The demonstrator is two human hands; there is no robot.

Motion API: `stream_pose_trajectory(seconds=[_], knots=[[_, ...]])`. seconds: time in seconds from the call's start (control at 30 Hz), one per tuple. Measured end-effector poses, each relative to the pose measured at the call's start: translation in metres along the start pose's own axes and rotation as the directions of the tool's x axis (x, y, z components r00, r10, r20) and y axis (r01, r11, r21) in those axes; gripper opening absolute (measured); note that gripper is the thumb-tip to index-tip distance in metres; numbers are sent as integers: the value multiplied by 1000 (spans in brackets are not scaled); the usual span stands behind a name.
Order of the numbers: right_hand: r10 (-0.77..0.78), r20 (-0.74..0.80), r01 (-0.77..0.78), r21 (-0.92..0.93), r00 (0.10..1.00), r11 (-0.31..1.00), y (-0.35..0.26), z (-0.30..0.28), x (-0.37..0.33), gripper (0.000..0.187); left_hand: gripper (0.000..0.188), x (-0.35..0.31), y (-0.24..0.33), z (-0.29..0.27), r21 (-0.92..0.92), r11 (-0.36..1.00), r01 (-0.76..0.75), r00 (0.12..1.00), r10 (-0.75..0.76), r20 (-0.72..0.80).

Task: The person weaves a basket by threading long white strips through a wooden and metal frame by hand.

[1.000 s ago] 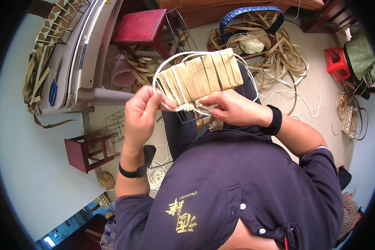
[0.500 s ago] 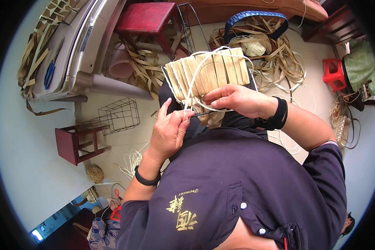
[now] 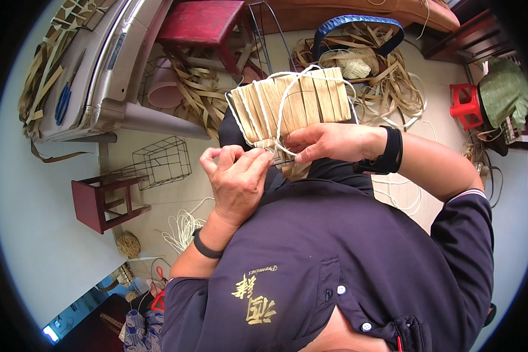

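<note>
A wire basket frame wrapped in tan flat strips point(image 3: 302, 102) rests on my lap, tilted, with white cord point(image 3: 283, 104) laced over its strips and looping past its upper edge. My left hand point(image 3: 237, 179) pinches the white cord at the near left corner, thumb against the fingers. At the same near edge, my right hand point(image 3: 337, 142) curls its fingers behind the cord, its thumb on the dark wire rim point(image 3: 284, 161). The right fingertips are partly hidden by the strips and cord.
Beyond my lap lies a blue-handled basket point(image 3: 358, 26) amid loose tan strips. A red stool point(image 3: 200, 20) and a pink bin point(image 3: 164, 88) stand far left. Nearer left are a bare wire basket point(image 3: 161, 161), a dark red stool point(image 3: 91, 205) and coiled white cord point(image 3: 183, 230).
My left hand has turned and its raised index finger has folded down toward the cord. The right hand has closed in on the near edge. The cord loop has shifted right.
</note>
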State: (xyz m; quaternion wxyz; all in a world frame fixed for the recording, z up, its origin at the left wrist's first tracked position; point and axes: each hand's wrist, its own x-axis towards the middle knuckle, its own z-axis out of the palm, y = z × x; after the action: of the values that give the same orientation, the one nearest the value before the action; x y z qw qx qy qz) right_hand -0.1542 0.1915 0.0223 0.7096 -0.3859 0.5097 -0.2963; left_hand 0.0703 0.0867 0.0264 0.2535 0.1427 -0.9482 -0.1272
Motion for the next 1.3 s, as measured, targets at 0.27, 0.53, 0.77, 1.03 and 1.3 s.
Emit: stream_pose_trajectory(seconds=[0.27,0.53,0.77,1.03,1.3], knots=[[-10,53,9,15,999,1000,-1,1,3,49,7,0,3,15,-111,989,102,995,-103,-1],[55,126,-43,-95,991,995,-9,-1,1,43,8,-2,9,22,-337,840,426,893,-331,304],[41,173,33,-408,984,913,-18,-6,-2,39,7,1,3,17,-563,324,760,649,-331,685],[-376,-23,129,-918,926,374,-6,9,-8,19,16,4,-9,13,-567,794,219,967,-101,233],[-744,5,401,-844,668,355,9,34,0,15,30,33,-42,-16,-764,617,187,981,-72,182]])
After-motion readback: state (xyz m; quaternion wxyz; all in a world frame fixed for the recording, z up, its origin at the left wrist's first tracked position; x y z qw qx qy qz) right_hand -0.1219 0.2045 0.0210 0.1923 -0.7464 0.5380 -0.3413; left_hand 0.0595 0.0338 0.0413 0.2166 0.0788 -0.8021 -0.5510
